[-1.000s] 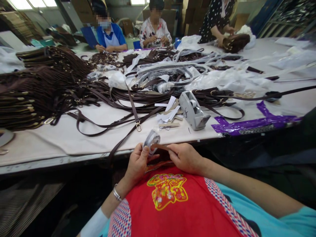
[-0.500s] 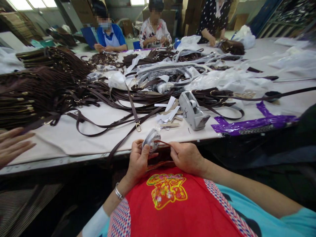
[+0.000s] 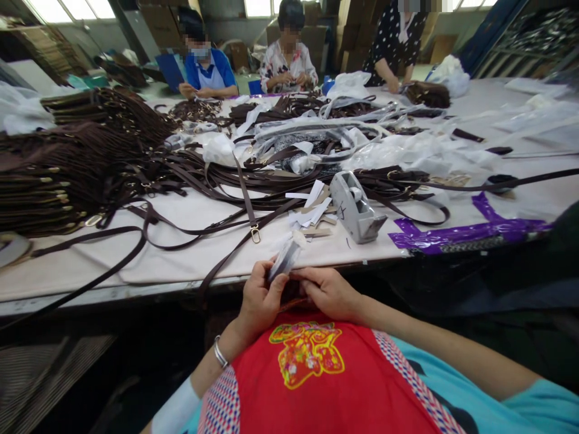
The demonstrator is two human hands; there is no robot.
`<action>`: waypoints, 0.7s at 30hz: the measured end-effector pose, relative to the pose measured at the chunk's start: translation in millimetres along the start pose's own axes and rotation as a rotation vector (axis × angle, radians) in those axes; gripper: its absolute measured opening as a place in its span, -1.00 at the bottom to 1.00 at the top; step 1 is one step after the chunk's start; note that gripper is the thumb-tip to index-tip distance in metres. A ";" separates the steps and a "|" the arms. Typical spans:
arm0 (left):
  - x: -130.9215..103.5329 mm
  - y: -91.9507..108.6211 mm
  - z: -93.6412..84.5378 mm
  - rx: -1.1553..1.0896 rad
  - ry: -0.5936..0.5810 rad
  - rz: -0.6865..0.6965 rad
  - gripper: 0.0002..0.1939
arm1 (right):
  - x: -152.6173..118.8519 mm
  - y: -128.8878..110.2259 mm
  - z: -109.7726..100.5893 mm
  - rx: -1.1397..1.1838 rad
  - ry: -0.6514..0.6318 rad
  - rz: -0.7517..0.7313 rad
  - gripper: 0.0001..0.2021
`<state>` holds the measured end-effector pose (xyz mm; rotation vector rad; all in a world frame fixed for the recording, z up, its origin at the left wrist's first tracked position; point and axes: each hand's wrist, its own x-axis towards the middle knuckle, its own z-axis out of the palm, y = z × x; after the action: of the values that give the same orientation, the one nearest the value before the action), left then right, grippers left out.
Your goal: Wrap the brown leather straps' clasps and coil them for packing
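In the head view my left hand (image 3: 261,296) grips a flat coil wrapped in clear plastic (image 3: 287,254), now turned nearly edge-on, just off the table's front edge. My right hand (image 3: 332,292) is closed beside it, thumb and finger pinched on a thin brown strip that is mostly hidden at this angle. Beyond the coil lie white and tan paper slips (image 3: 319,208). A grey tape dispenser (image 3: 355,208) stands to their right. One dark brown strap with a gold clasp (image 3: 256,234) points toward my hands.
Brown straps (image 3: 253,190) spread across the table (image 3: 190,262), with a tall stack of them (image 3: 104,138) at left. Plastic wrapping (image 3: 416,147) covers the middle right. Purple tape (image 3: 470,232) lines the front edge. Three people work on the far side.
The coil has turned from showing its round face to nearly edge-on, and my right hand has moved left against it. Another person's hand at far left has gone; a strap now hangs over the edge there.
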<state>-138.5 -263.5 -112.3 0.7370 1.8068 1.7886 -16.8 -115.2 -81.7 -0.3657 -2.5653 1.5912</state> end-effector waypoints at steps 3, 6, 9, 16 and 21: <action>1.4 3.1 -0.6 0.137 -0.033 0.135 -0.76 | 5.1 8.1 6.0 0.452 -0.035 0.187 -0.76; 4.1 5.5 1.4 0.222 -0.059 0.264 -0.77 | 5.5 13.5 14.3 0.919 -0.086 0.327 -0.69; 6.9 5.0 5.4 0.296 -0.077 0.369 -0.80 | 5.6 14.6 22.4 1.212 -0.053 0.363 -0.57; 12.4 2.0 12.9 0.441 -0.102 0.394 -0.89 | 15.1 18.7 40.8 1.371 0.042 0.405 -0.60; 11.3 -8.3 13.1 0.465 -0.007 0.430 -0.77 | 16.9 9.7 18.1 0.739 -0.115 -0.054 -0.61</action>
<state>-138.2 -246.2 -120.5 1.3979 2.2161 1.6047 -35.5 -122.5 -99.2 -0.1268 -1.8244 2.4136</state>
